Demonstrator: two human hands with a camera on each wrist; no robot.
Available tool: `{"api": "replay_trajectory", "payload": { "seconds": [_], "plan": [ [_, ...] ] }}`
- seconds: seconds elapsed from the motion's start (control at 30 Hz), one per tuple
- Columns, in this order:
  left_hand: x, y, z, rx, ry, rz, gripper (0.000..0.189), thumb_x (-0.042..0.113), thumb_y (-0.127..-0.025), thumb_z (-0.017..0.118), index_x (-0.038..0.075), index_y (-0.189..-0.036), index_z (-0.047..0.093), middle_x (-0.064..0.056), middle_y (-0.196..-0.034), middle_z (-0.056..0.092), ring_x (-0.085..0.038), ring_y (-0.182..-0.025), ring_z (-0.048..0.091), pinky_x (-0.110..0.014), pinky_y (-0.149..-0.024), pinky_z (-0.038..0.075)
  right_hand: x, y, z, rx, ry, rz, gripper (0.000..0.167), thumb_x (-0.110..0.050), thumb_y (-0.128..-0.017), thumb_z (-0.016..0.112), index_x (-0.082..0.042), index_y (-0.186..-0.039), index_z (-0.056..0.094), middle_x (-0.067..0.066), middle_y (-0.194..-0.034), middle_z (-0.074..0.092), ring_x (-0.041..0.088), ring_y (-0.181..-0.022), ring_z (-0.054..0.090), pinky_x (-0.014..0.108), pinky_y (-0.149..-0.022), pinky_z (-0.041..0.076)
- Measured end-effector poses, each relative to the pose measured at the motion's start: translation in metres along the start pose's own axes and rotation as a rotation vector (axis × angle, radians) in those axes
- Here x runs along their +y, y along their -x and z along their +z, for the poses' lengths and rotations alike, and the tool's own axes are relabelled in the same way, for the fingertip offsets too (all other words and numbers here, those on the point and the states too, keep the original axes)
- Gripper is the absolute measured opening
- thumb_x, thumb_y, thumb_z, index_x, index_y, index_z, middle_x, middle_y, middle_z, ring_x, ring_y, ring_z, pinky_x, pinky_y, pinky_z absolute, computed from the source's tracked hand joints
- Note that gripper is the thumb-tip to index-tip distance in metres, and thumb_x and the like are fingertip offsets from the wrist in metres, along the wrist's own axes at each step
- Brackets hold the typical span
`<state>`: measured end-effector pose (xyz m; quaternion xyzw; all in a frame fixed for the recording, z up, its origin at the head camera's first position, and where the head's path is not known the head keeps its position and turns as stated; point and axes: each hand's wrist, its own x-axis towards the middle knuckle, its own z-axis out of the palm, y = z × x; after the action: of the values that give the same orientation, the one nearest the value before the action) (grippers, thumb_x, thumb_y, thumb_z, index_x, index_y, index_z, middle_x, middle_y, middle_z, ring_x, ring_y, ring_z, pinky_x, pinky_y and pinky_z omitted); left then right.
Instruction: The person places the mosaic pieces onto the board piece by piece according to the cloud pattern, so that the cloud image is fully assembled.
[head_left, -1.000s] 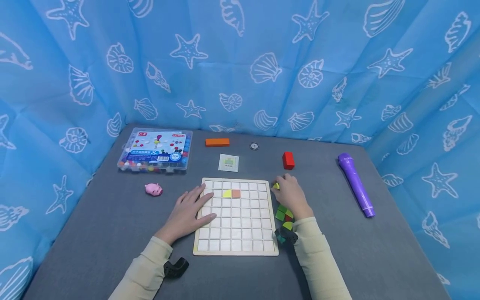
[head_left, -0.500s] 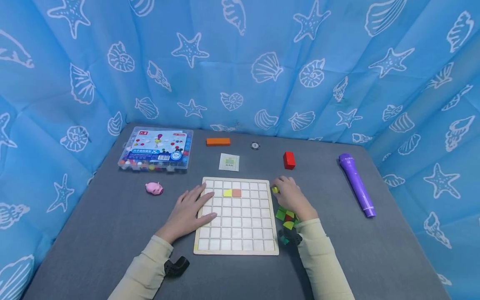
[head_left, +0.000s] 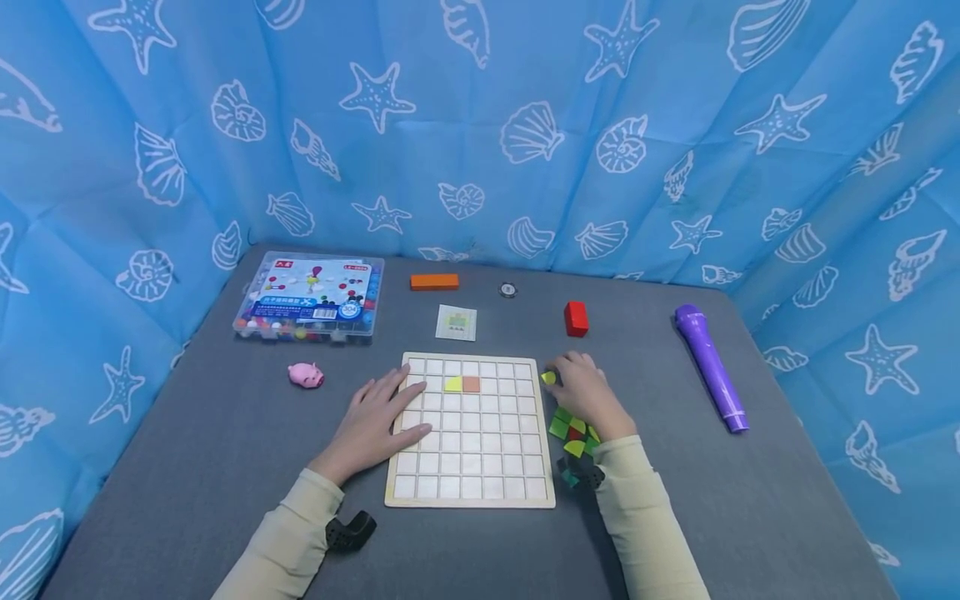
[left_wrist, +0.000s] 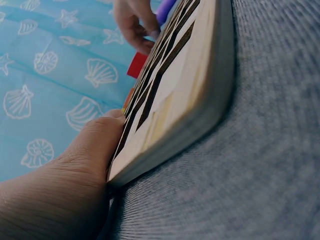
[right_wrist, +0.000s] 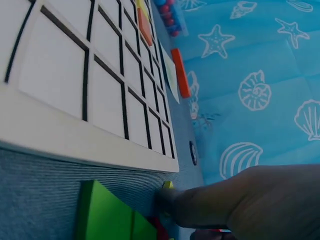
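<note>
My left hand (head_left: pixel 375 425) rests with fingers spread on the left edge of a pale wooden grid board (head_left: pixel 470 503). In the left wrist view its thumb (left_wrist: pixel 95 142) lies along the board's rim. Two tiles sit side by side in the second row: a yellow one (head_left: pixel 453 384) and a salmon one (head_left: pixel 471 384). Just off the board's upper right edge, my right hand (head_left: pixel 588 393) pinches a small yellow tile (head_left: pixel 549 377) at its fingertips. The right wrist view shows only a sliver of that tile, mostly hidden by the fingers.
Several green, yellow and red tiles (head_left: pixel 558 427) lie right of the board, below the right hand. Behind are a pattern card (head_left: pixel 456 323), orange block (head_left: pixel 434 282), round disc (head_left: pixel 507 290) and red block (head_left: pixel 576 318). Plastic case (head_left: pixel 307 296) and pink pig (head_left: pixel 306 375) stand left, purple microphone (head_left: pixel 711 367) right.
The right forearm has shifted slightly right, uncovering more of the loose tiles. The yellow tile has turned a little between the right fingers. My left hand stays put on the board.
</note>
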<state>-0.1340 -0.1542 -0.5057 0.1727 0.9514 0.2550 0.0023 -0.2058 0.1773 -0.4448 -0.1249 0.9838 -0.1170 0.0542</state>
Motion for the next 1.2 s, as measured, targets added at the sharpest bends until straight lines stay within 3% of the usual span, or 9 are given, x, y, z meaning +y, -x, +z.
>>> {"api": "replay_trajectory", "payload": {
  "seconds": [0.77, 1.2],
  "plan": [
    [0.001, 0.001, 0.0, 0.037, -0.002, 0.029, 0.07, 0.06, -0.089, 0.055, 0.025, -0.147, 0.04, -0.006, -0.159, 0.021, -0.03, -0.145, 0.02, -0.059, -0.113, 0.015, 0.003, -0.003, 0.002, 0.001, -0.025, 0.006, 0.031, -0.014, -0.09, 0.066, 0.0, -0.117, 0.064, 0.015, -0.112, 0.061, 0.029, -0.101, 0.051, 0.048, -0.088, 0.045],
    [-0.001, 0.0, 0.001, 0.009, -0.013, 0.004, 0.07, 0.063, -0.09, 0.05, 0.028, -0.148, 0.037, -0.002, -0.16, 0.018, -0.027, -0.146, 0.017, -0.057, -0.114, 0.013, -0.027, 0.002, -0.008, 0.093, -0.037, -0.137, 0.031, -0.007, -0.086, 0.068, -0.002, -0.116, 0.064, 0.011, -0.106, 0.062, 0.025, -0.096, 0.05, 0.039, -0.079, 0.05]
  ]
}}
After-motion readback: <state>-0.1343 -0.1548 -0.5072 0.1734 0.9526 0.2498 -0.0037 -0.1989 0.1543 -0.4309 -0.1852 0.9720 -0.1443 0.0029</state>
